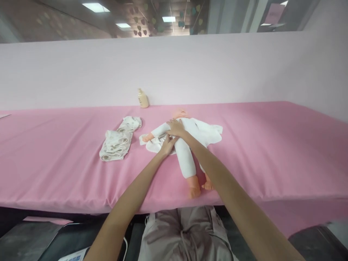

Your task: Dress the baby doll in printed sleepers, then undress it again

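Doll (185, 159) lies on a white cloth (213, 132) mid-table, its feet at the table (272, 156) edge at 6 o'clock. My left hand (168, 144) and right hand (176, 127) rest on its torso, fingers flat and slightly apart. I judge a hard tug could slide it off the edge.

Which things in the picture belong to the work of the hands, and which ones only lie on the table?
In hand: doll, touched by the left hand and the right hand; white cloth beneath it.
Lying about: folded cloths left of the doll; bottle at the back of the table.
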The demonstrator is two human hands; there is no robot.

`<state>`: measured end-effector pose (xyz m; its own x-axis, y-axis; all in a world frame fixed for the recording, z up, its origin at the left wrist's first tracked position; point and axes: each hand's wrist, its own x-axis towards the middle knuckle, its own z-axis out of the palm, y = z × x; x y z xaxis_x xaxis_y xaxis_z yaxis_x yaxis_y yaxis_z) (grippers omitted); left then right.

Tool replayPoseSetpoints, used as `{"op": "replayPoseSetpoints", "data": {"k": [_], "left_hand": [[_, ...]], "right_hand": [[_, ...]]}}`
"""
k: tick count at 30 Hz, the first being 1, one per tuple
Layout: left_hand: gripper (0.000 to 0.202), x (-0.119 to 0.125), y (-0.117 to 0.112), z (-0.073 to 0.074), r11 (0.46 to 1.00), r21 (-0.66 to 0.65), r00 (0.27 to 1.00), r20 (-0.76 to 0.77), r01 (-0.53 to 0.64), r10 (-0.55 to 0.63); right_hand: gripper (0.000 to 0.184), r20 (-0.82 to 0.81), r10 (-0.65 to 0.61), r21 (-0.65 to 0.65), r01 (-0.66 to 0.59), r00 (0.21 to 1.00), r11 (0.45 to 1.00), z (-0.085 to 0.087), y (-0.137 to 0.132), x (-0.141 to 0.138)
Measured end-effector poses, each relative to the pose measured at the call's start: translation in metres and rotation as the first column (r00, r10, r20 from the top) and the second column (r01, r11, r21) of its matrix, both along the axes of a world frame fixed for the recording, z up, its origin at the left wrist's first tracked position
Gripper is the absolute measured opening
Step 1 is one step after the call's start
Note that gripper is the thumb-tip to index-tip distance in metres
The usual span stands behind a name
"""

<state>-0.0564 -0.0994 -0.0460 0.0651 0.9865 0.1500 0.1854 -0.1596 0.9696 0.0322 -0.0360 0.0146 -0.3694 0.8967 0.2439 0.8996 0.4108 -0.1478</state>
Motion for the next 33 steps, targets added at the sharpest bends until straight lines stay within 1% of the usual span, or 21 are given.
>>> {"op": "replayPoseSetpoints", "data": {"k": [2,4,6,7,9,10,12,15,17,19,22,25,30,33], "left_hand": [[0.061,0.003,-0.003,0.002,0.987,-0.094,0.98,0.164,0.128,-0.112],[0.071,0.006,-0.007,0.005,0.97,-0.128,0.945,0.281,0.209,-0.166],[0.08,0.01,-0.011,0.007,0.965,-0.096,0.914,0.354,0.243,-0.195],[0.085,0.011,-0.013,0.008,0.964,-0.081,0.901,0.383,0.253,-0.204],[0.09,0.014,-0.015,0.01,0.96,-0.079,0.879,0.427,0.27,-0.212],[0.09,0.015,-0.016,0.011,0.956,-0.088,0.87,0.443,0.28,-0.214],[0.089,0.017,-0.018,0.011,0.953,-0.105,0.861,0.464,0.284,-0.206],[0.087,0.019,-0.021,0.011,0.969,-0.094,0.869,0.468,0.226,-0.158],[0.087,0.019,-0.023,0.011,0.978,-0.095,0.875,0.468,0.187,-0.122],[0.086,0.019,-0.023,0.012,0.977,-0.124,0.87,0.484,0.172,-0.092],[0.085,0.017,-0.022,0.017,0.974,-0.168,0.841,0.539,0.153,-0.039],[0.085,0.013,-0.02,0.026,0.976,-0.171,0.803,0.596,0.132,-0.004],[0.077,-0.003,-0.014,0.036,0.987,-0.127,0.771,0.637,0.096,0.007],[0.074,-0.018,-0.01,0.038,0.992,-0.069,0.756,0.654,0.104,-0.034]], "right_hand": [[0.049,-0.079,0.004,0.007,-0.004,0.997,1.0,-0.003,-0.005,0.023],[0.048,-0.227,-0.075,-0.012,0.074,0.971,0.997,-0.009,-0.009,0.056],[0.049,-0.368,-0.199,-0.095,0.176,0.908,0.98,-0.019,-0.013,0.091],[0.049,-0.407,-0.244,-0.138,0.205,0.88,0.969,-0.025,-0.015,0.107],[0.048,-0.417,-0.29,-0.159,0.245,0.862,0.957,-0.037,-0.016,0.13],[0.048,-0.429,-0.304,-0.166,0.256,0.851,0.952,-0.043,-0.015,0.137],[0.048,-0.465,-0.328,-0.171,0.28,0.823,0.945,-0.052,-0.013,0.143],[0.047,-0.488,-0.361,-0.153,0.33,0.795,0.932,-0.06,-0.01,0.141],[0.045,-0.461,-0.37,-0.127,0.352,0.807,0.927,-0.064,-0.01,0.141],[0.047,-0.426,-0.357,-0.109,0.345,0.832,0.932,-0.067,-0.013,0.142],[0.056,-0.384,-0.337,-0.095,0.326,0.86,0.941,-0.071,-0.019,0.145],[0.06,-0.349,-0.356,-0.083,0.35,0.867,0.933,-0.074,-0.023,0.142],[0.063,-0.278,-0.446,-0.062,0.447,0.851,0.892,-0.074,-0.025,0.141],[0.066,-0.259,-0.522,-0.094,0.516,0.813,0.851,-0.074,-0.025,0.146]]}}
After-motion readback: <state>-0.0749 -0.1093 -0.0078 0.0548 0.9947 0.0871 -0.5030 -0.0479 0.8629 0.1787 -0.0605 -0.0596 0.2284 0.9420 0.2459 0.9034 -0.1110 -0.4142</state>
